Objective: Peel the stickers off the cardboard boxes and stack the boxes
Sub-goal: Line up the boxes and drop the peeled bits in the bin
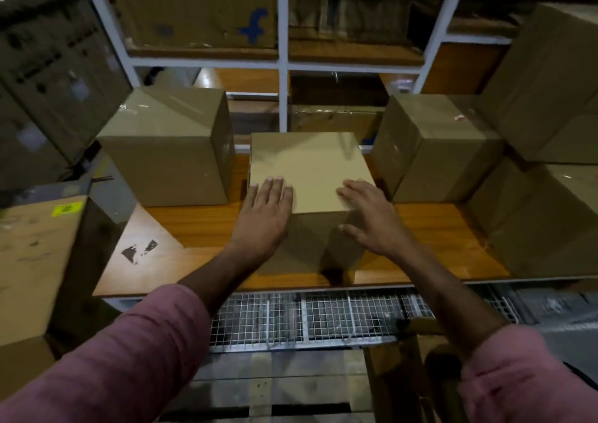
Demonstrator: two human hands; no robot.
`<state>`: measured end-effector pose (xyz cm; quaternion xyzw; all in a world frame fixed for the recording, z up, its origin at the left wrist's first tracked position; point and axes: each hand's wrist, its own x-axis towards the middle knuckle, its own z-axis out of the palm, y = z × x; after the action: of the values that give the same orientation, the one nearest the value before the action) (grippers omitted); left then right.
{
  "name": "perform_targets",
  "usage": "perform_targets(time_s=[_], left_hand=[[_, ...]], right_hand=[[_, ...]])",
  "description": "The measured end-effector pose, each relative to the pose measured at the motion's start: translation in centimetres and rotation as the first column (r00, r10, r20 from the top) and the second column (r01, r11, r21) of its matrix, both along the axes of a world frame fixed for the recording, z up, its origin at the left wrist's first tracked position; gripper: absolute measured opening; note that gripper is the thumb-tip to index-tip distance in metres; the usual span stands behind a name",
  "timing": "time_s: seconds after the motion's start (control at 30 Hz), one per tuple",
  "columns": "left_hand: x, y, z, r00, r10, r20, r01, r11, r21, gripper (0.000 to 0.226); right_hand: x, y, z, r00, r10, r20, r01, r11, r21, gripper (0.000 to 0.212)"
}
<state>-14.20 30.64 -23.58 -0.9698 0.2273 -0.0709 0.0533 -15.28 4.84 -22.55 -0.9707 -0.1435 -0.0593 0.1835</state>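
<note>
Hands, left hand (267, 209) and right hand (367, 215), lie spread, gripping nothing, on the near edge of the middle box (310, 170), which, judging by that loose hold, could slide off the wooden shelf (200, 225).

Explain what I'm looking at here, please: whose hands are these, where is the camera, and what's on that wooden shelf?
There is one picture, from a camera worn on the person's head, looking forward and down. No machine here: a person in pink sleeves works bare-handed. The left hand and right hand lie flat and open on the near edge of the middle cardboard box; neither grips anything. That box stands on a wooden shelf, with another box to its left and one to its right. More boxes are stacked at far right. No sticker shows on the middle box's top.
</note>
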Motion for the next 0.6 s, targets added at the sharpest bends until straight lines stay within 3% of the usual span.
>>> perform_targets(time_s=[0.23, 0.6], left_hand=[[5.5, 3.9, 0.3, 0.994, 0.096, -0.051, -0.102, 0.984, -0.146, 0.090], [17.3, 8.5, 0.7, 0.984, 0.161, 0.078, -0.159, 0.987, -0.031, 0.095]], right_hand=[[5.4, 4.1, 1.5, 0.998, -0.058, -0.032, 0.049, 0.970, -0.239, 0.090], [19.0, 6.6, 0.1, 1.000, 0.018, 0.000, -0.017, 0.975, -0.222, 0.092]])
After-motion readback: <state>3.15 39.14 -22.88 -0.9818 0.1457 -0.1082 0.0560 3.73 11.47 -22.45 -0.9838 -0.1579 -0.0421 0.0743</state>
